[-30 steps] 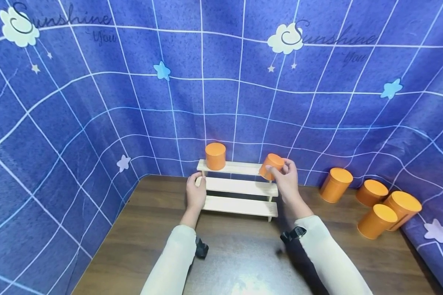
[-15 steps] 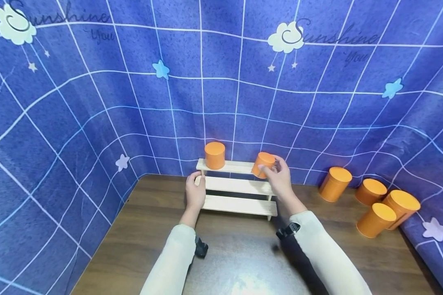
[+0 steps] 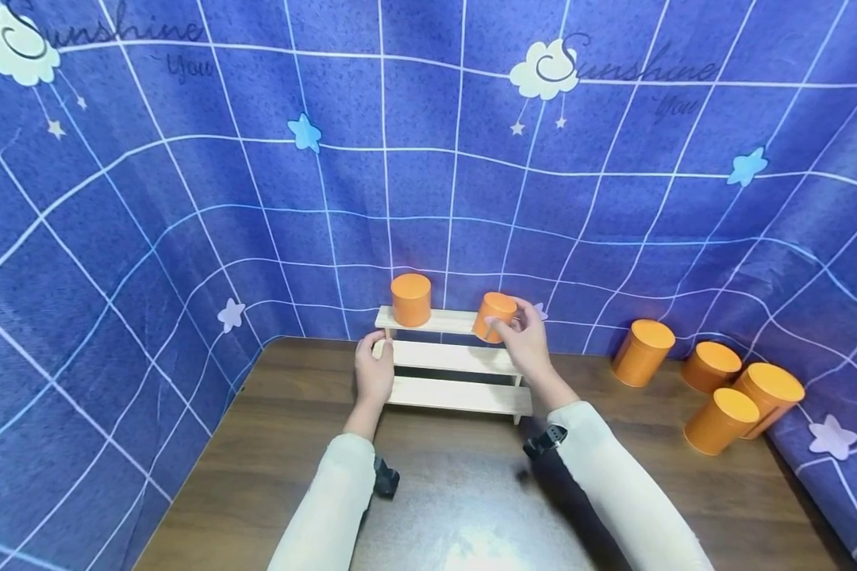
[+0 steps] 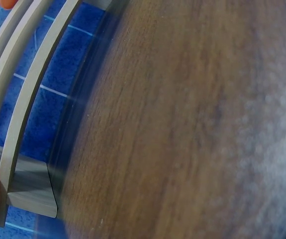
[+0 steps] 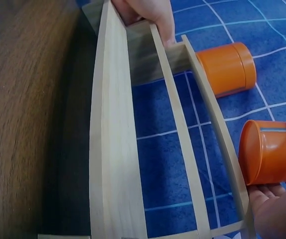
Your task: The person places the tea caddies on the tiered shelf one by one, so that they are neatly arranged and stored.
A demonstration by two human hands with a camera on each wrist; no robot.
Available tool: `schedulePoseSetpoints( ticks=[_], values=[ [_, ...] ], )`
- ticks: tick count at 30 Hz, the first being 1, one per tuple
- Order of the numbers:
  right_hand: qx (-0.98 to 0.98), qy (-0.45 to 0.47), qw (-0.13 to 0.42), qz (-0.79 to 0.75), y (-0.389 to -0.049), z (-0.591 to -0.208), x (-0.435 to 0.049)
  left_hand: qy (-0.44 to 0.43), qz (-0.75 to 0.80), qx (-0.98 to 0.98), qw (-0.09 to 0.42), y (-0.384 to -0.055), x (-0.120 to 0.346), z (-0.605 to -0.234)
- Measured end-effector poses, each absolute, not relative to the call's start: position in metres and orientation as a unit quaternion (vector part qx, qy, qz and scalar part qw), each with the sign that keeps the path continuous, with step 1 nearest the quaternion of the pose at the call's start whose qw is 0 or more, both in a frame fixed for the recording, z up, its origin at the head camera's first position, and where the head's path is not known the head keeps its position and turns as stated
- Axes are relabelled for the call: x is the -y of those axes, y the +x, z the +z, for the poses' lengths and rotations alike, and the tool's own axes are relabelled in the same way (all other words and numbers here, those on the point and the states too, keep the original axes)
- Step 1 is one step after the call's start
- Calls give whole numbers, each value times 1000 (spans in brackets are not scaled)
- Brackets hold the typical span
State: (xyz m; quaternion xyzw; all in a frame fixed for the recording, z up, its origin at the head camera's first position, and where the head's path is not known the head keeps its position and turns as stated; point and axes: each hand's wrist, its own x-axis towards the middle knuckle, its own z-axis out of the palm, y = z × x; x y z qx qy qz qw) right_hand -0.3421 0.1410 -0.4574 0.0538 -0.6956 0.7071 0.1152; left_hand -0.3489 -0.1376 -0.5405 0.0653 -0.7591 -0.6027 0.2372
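A three-tier wooden display shelf (image 3: 457, 394) stands on the table near the blue backdrop. My left hand (image 3: 374, 369) grips its left end panel, its fingers also visible at the far end in the right wrist view. In my right hand (image 3: 532, 345), pinched between thumb and fingers, is an orange cylindrical canister (image 3: 496, 309). This canister leans slightly at the right part of the top tier, its base right at the tier's edge in the right wrist view (image 5: 267, 159). Another orange canister (image 3: 411, 301) stands upright on the top tier's left part.
Several more orange canisters stand at the table's right side: a tall one (image 3: 644, 353), a short one (image 3: 712, 366), and two close together at the front, one (image 3: 723, 420) overlapping the other (image 3: 771, 388). The blue grid-patterned cloth (image 3: 428, 182) surrounds the wooden table (image 3: 271, 468).
My right hand has moved left along the top tier with the canister, which is now closer to the standing one. The left hand keeps its hold on the shelf's end.
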Motion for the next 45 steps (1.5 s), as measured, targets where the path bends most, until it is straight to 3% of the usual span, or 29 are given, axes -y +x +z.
schedulePoseSetpoints(
  ticks=[19, 33, 45],
  values=[
    [744, 71, 116, 655, -355, -458, -115, 61, -605, 752, 252, -350, 136, -540],
    [745, 159, 118, 637, -366, -466, -99, 66, -603, 754, 253, -352, 134, -539],
    [786, 152, 93, 592, -369, -462, -101, 68, -603, 758, 240, -351, 136, -539]
  ],
)
